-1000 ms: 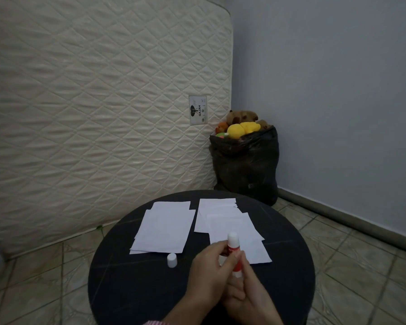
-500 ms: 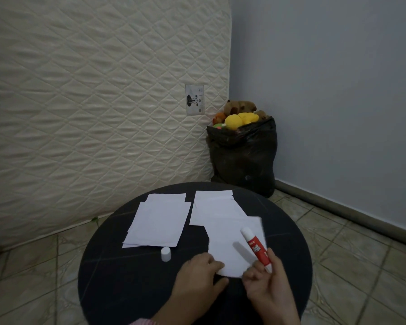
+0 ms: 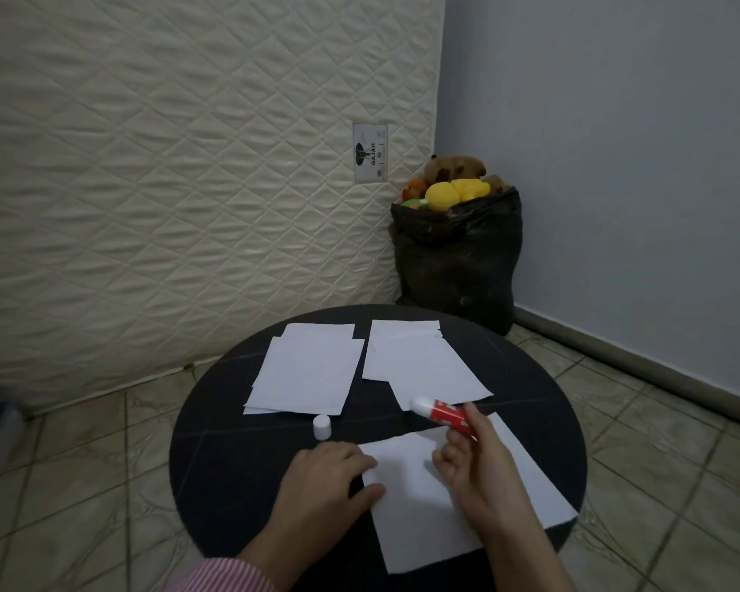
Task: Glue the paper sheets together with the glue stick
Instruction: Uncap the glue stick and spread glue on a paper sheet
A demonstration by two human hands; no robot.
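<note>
Hands (image 3: 330,476) two, glue stick (image 3: 445,414) one, cap (image 3: 321,426) one

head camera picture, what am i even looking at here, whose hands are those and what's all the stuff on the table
There is no machine here. The picture comes from a wide-angle camera worn on a person's head, looking forward and down, so the two hands at the bottom are the wearer's own.

They work at a round dark table. The left hand presses down the edge of a white paper sheet lying nearest the person. The right hand holds a red glue stick, uncapped, its white tip pointing away over the table. Its small white cap stands by itself on the table.

Farther back lie two piles of paper: the left pile and the right pile.

Behind the table stand a quilted mattress and a black bag of soft toys.
</note>
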